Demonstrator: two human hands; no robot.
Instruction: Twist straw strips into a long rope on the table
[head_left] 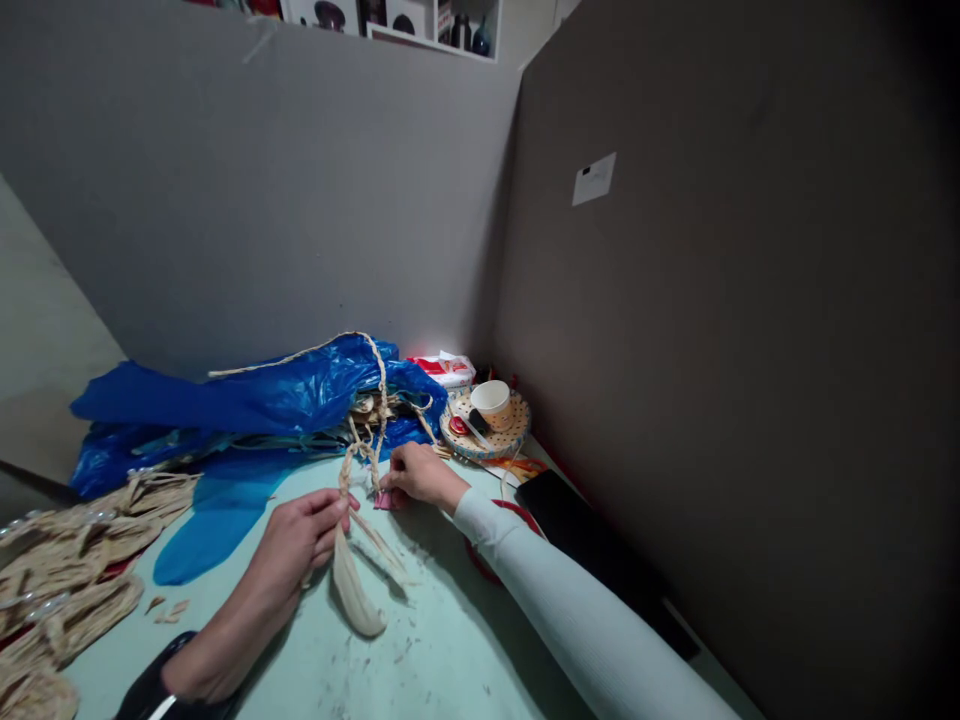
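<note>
A pale braid of dried plant husk (pixel 346 470) is pinched in my left hand (pixel 315 525), thumb against fingers. Below that grip its loose, unbraided strips (pixel 356 590) fan out, one of them broad and curled. The braid loops beyond my hands, and its long thin end (pixel 380 375) arches up over a blue plastic bag (pixel 225 400). My right hand (pixel 424 474) is closed, palm down, with its fingertips on a small pink piece (pixel 385 499) beside the braid; its exact kind is unclear.
Flattened husk pieces with clear beads (pixel 90 545) lie at left. At right are a round woven tray (pixel 517 430) with a white cup (pixel 490 397), a red ring-shaped item (pixel 480 565) under my forearm, and a black flat object (pixel 592 540). Grey partitions (pixel 300 180) stand behind and right.
</note>
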